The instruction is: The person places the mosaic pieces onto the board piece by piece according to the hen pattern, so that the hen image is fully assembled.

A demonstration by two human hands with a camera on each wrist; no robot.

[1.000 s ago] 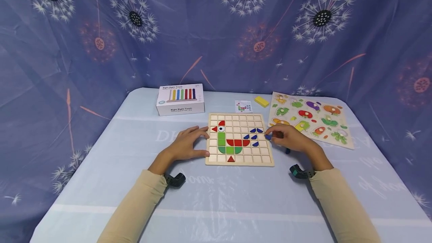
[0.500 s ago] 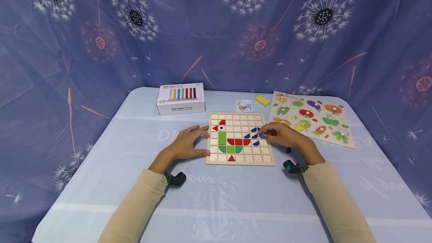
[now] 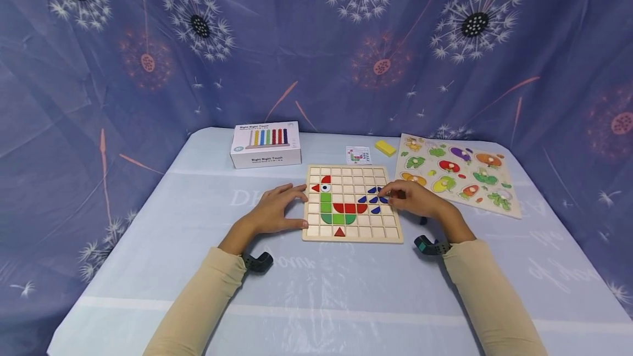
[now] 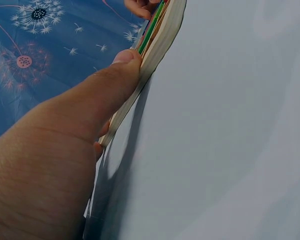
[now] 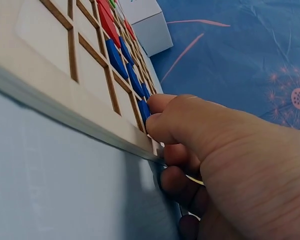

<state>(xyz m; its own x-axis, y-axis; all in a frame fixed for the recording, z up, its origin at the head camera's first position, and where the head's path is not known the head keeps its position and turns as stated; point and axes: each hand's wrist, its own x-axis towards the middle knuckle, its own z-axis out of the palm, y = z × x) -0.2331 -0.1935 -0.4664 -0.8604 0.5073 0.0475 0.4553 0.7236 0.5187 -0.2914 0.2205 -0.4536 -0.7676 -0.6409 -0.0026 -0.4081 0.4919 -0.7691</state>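
A square wooden grid board (image 3: 358, 232) lies on the table, with coloured tiles forming a bird. Green tiles (image 3: 325, 202) make the neck, red tiles (image 3: 346, 208) the body, and several blue tiles (image 3: 376, 210) the tail. My left hand (image 3: 274, 210) rests at the board's left edge, thumb and fingers spread apart; its thumb (image 4: 124, 62) touches the rim. At the right edge, my right hand (image 3: 417, 198) pinches a blue half-moon tile (image 5: 144, 111) between thumb and forefinger, down in a grid square. The fingertips partly hide that tile.
Behind the board lie a picture card (image 3: 358, 155) and a yellow block (image 3: 385, 148). A white box (image 3: 266, 146) stands back left. A vegetable peg puzzle (image 3: 457, 172) lies to the right, close behind my right hand. A patterned curtain (image 3: 316, 43) hangs beyond the table.
My right hand has moved left from beside the board, bringing the blue half-moon tile into a right-column square. It has hardly moved over the last half second. The left hand stays put.
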